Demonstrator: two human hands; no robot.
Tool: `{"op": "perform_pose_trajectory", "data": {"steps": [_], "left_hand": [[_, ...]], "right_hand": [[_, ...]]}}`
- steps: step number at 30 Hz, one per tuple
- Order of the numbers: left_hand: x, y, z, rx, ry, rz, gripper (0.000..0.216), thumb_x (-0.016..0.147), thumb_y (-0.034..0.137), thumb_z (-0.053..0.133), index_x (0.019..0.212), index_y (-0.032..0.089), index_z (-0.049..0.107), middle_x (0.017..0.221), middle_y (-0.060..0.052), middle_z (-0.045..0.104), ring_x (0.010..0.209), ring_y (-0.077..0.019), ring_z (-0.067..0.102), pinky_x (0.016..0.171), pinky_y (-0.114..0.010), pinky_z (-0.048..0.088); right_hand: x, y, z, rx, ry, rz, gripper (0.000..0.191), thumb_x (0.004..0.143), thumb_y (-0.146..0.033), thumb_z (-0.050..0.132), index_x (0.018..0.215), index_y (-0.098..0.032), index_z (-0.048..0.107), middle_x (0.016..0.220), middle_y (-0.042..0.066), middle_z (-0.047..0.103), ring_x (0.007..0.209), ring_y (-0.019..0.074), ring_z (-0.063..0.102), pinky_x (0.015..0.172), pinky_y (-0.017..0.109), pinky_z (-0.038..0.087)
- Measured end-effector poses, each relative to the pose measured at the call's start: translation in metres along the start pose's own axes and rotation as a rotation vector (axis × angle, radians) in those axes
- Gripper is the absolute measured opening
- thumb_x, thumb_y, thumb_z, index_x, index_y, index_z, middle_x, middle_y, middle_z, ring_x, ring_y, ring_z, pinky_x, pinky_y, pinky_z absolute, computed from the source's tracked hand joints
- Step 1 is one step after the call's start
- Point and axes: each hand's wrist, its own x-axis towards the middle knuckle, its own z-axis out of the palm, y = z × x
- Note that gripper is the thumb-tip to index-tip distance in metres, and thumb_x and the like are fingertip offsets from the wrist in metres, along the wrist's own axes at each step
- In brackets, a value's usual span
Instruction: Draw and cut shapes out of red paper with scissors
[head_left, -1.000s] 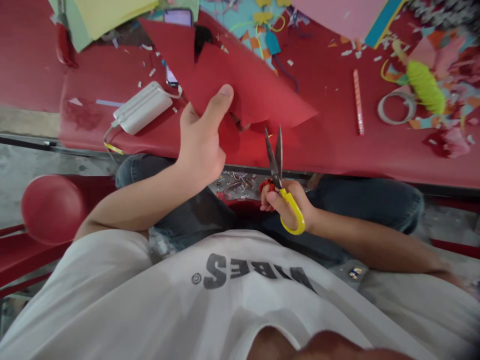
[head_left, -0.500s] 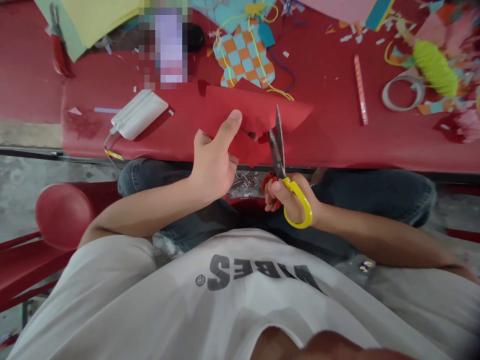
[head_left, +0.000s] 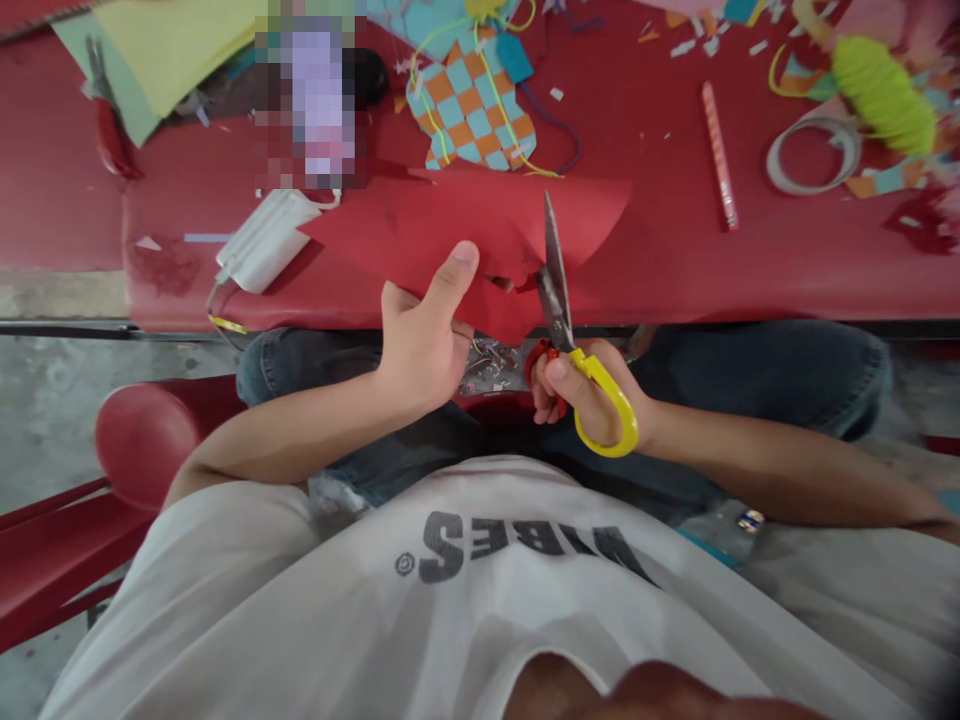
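A sheet of red paper (head_left: 442, 215) with a ragged cut in its lower middle is held over the front edge of the red table. My left hand (head_left: 427, 335) grips it, thumb on top and the other fingers underneath, partly hidden. In my right hand (head_left: 585, 395) are scissors (head_left: 556, 290) with one yellow and one red handle loop. Their blades point up and away from me, slightly parted, at the right side of the cut; one blade lies over the paper.
Behind the paper lies an orange-and-blue checkered paper piece (head_left: 480, 105) with yellow string. Left are a white power bank (head_left: 268, 240) and red-handled pliers (head_left: 109, 120). Right are a pencil (head_left: 720, 155), a tape roll (head_left: 814, 157), yellow yarn (head_left: 885, 95) and scraps. A red stool (head_left: 146, 445) stands lower left.
The red paper has turned and spread flatter, its left corner now showing farther left. Both hands keep their hold; the scissor blades have shifted slightly. The whole view has moved a little.
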Motion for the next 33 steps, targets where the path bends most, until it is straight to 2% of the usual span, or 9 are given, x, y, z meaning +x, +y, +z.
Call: {"op": "perform_pose_trajectory", "data": {"steps": [3, 9, 15, 23, 28, 33], "left_hand": [[-0.0012, -0.0009, 0.0, -0.019, -0.013, 0.016, 0.028, 0.093, 0.044, 0.097, 0.095, 0.025, 0.076, 0.108, -0.002, 0.08, 0.136, -0.0295, 0.076, 0.118, -0.044, 0.065], [0.0009, -0.0033, 0.0004, 0.049, 0.019, 0.019, 0.037, 0.091, 0.059, 0.095, 0.099, 0.029, 0.074, 0.121, -0.005, 0.081, 0.144, -0.0342, 0.07, 0.118, -0.048, 0.064], [0.001, -0.0041, 0.0011, 0.031, 0.003, 0.056, 0.039, 0.092, 0.06, 0.093, 0.106, 0.03, 0.074, 0.123, -0.005, 0.081, 0.147, -0.0343, 0.068, 0.121, -0.049, 0.061], [0.0011, -0.0096, -0.0033, 0.09, 0.009, 0.062, 0.038, 0.089, 0.061, 0.094, 0.105, 0.033, 0.074, 0.126, -0.004, 0.081, 0.151, -0.0349, 0.066, 0.12, -0.051, 0.063], [0.0003, -0.0088, -0.0022, 0.038, 0.001, 0.088, 0.033, 0.091, 0.052, 0.096, 0.104, 0.03, 0.075, 0.126, -0.004, 0.08, 0.147, -0.0352, 0.068, 0.121, -0.052, 0.061], [0.0006, -0.0087, -0.0027, 0.031, -0.02, 0.091, 0.04, 0.09, 0.059, 0.097, 0.108, 0.031, 0.075, 0.128, -0.004, 0.08, 0.145, -0.0346, 0.07, 0.123, -0.05, 0.058]], "right_hand": [[-0.0006, -0.0017, 0.0, 0.02, -0.018, -0.013, 0.064, 0.112, -0.066, 0.065, 0.073, -0.015, 0.071, 0.065, 0.006, 0.071, 0.057, 0.014, 0.074, 0.051, 0.018, 0.054], [-0.0013, -0.0038, 0.0013, 0.06, -0.025, 0.008, 0.066, 0.111, -0.069, 0.065, 0.074, -0.014, 0.07, 0.066, 0.006, 0.07, 0.056, 0.0141, 0.074, 0.05, 0.018, 0.054], [-0.0023, -0.0017, 0.0007, 0.084, -0.035, -0.005, 0.064, 0.112, -0.066, 0.066, 0.075, -0.014, 0.069, 0.066, 0.005, 0.07, 0.057, 0.0141, 0.074, 0.051, 0.017, 0.054], [-0.003, -0.0031, 0.0014, 0.089, -0.029, -0.013, 0.063, 0.113, -0.063, 0.064, 0.074, -0.014, 0.069, 0.065, 0.005, 0.069, 0.056, 0.0142, 0.075, 0.05, 0.017, 0.054], [-0.0039, -0.0043, 0.0007, 0.096, -0.053, -0.006, 0.063, 0.113, -0.064, 0.063, 0.075, -0.014, 0.069, 0.066, 0.005, 0.07, 0.057, 0.0141, 0.075, 0.051, 0.017, 0.055], [-0.0038, -0.0063, 0.0016, 0.1, -0.047, -0.004, 0.064, 0.112, -0.066, 0.064, 0.074, -0.015, 0.069, 0.064, 0.005, 0.069, 0.056, 0.0141, 0.074, 0.049, 0.017, 0.054]]}}
